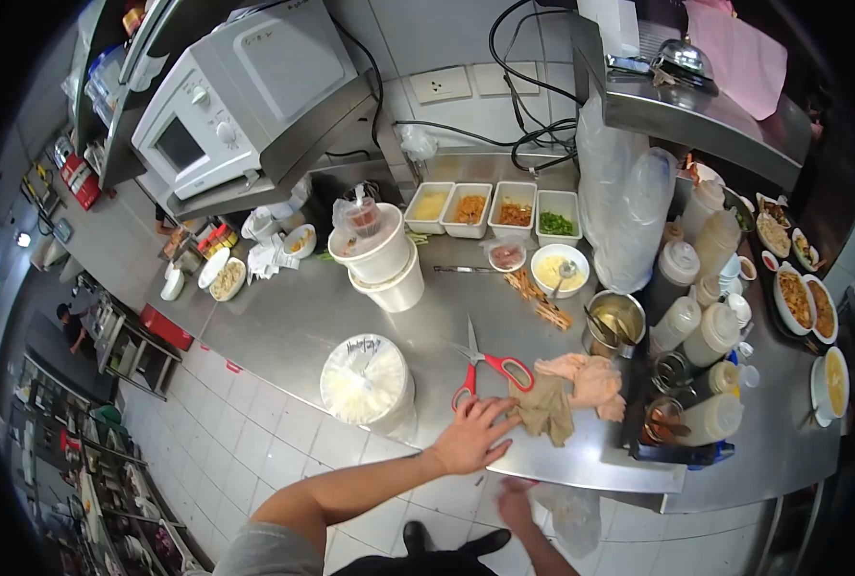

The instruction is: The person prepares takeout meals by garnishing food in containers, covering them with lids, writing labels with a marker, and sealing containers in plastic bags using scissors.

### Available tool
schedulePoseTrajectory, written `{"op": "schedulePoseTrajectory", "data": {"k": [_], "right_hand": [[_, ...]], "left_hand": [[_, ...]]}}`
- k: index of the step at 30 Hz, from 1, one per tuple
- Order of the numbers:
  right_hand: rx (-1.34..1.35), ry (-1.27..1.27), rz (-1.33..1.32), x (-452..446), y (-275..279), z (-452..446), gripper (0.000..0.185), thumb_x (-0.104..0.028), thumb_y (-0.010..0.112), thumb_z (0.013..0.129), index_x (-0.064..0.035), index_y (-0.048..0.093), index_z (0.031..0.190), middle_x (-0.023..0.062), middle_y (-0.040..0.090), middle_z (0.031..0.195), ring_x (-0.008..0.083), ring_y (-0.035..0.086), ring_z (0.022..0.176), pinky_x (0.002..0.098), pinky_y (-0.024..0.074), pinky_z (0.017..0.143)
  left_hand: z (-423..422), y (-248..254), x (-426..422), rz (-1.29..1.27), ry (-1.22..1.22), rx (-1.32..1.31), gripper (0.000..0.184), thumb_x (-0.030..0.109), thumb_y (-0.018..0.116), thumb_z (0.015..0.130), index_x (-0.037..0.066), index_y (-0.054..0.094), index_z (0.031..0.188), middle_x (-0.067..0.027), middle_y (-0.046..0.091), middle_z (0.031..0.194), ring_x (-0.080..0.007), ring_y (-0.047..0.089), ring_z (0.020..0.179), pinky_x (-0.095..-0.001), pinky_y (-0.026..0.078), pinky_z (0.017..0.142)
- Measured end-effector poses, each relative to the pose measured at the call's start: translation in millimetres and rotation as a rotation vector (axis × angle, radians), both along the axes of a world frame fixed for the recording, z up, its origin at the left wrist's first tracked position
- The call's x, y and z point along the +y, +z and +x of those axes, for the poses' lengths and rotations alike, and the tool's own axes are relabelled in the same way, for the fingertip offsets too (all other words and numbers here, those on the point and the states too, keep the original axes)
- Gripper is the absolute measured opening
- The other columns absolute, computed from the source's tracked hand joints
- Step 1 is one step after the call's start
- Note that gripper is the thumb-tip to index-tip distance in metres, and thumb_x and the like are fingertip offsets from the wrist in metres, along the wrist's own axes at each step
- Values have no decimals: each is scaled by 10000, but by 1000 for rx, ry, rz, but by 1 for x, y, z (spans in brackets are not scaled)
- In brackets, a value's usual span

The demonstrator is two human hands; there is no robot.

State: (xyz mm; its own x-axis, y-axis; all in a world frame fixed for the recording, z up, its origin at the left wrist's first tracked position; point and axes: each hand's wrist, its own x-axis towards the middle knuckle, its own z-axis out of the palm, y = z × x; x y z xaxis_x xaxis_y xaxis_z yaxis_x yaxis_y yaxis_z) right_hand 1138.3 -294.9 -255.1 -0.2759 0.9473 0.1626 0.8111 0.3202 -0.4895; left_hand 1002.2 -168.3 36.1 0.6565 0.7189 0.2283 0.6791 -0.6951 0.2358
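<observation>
My left hand (470, 437) rests at the front edge of the steel counter (254, 326), fingers spread, just below the red handles of the scissors (485, 360). An olive cloth (544, 411) and a peach cloth (590, 384) lie to its right. My right hand (516, 504) is below the counter edge, blurred, beside a clear plastic bag (571, 514); its fingers are too smeared to read. Left of the scissors stands a white tub (365, 379) with a plastic-wrapped top.
Behind are stacked white buckets (389, 274), topping trays (466, 211), a bowl (559, 269) and a metal pot with utensils (614, 322). Squeeze bottles (710, 331) crowd the right, near filled dishes (794, 300). A microwave (206, 125) hangs over the back left.
</observation>
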Motion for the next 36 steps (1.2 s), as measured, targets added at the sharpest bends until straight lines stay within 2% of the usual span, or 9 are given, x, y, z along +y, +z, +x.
{"op": "schedulePoseTrajectory", "data": {"k": [2, 9, 19, 24, 28, 29, 31, 34, 36], "right_hand": [[368, -206, 47, 47, 2, 18, 268, -226, 558, 792, -59, 633, 988, 126, 607, 1042, 310, 539, 994, 404, 415, 886], [91, -559, -151, 75, -46, 72, 266, -226, 553, 790, -56, 631, 979, 132, 611, 1019, 322, 547, 965, 416, 417, 876], [72, -593, -173, 75, -55, 76, 264, -228, 546, 787, -51, 629, 966, 142, 617, 988, 340, 560, 925, 435, 420, 862], [232, -440, 83, 61, -56, 46, 263, -228, 542, 786, -49, 627, 959, 147, 620, 972, 348, 566, 904, 444, 422, 856], [215, -150, 98, -11, 20, 9, 245, -281, 516, 810, -81, 641, 742, 104, 631, 770, 293, 600, 758, 463, 454, 721], [49, -129, -298, -37, 66, 5, 325, -336, 490, 832, -100, 635, 662, 82, 628, 700, 270, 615, 705, 430, 465, 696], [0, -36, -685, -73, 108, -4, 378, -393, 474, 862, -79, 633, 724, 123, 634, 740, 313, 619, 733, 452, 470, 684], [307, -39, -692, -121, 122, -14, 406, -414, 460, 864, -50, 627, 802, 167, 628, 787, 345, 607, 802, 460, 464, 716], [486, -106, -712, -134, 145, -17, 347, -351, 509, 856, -18, 602, 882, 204, 612, 857, 337, 596, 860, 414, 466, 751]], "left_hand": [[0, 0, 2, -42, -3, 8, 402, 272, 565, 799, 108, 491, 1157, -105, 397, 1287, -275, 376, 1182, -488, 232, 980], [2, 3, 9, -138, -5, -1, 400, 235, 573, 796, 110, 482, 1165, -93, 397, 1296, -253, 370, 1193, -469, 226, 982], [-2, 0, 11, -171, -15, -19, 407, 228, 578, 789, 121, 483, 1170, -82, 393, 1299, -248, 368, 1185, -464, 208, 990], [-4, -5, 10, -108, -4, -72, 420, 232, 622, 743, 119, 521, 1135, -87, 428, 1266, -255, 403, 1160, -468, 228, 971], [-8, -16, 9, -74, -9, -79, 476, 205, 641, 709, 114, 512, 1157, -118, 410, 1276, -287, 383, 1166, -477, 232, 964], [-7, -16, 8, -57, -10, -101, 504, 201, 650, 698, 111, 499, 1170, -138, 394, 1285, -303, 369, 1174, -479, 234, 965], [-2, -9, 1, 22, 32, -203, 578, 187, 660, 688, 90, 448, 1218, -189, 349, 1305, -342, 337, 1187, -485, 230, 976], [-14, -17, -18, 172, -145, -303, 576, 199, 666, 696, 70, 444, 1211, -182, 349, 1300, -333, 335, 1184, -472, 247, 966], [-16, -20, -69, -201, -365, -309, 783, 191, 715, 659, 38, 306, 1309, -227, 309, 1322, -391, 278, 1235, -471, 209, 1026]]}}
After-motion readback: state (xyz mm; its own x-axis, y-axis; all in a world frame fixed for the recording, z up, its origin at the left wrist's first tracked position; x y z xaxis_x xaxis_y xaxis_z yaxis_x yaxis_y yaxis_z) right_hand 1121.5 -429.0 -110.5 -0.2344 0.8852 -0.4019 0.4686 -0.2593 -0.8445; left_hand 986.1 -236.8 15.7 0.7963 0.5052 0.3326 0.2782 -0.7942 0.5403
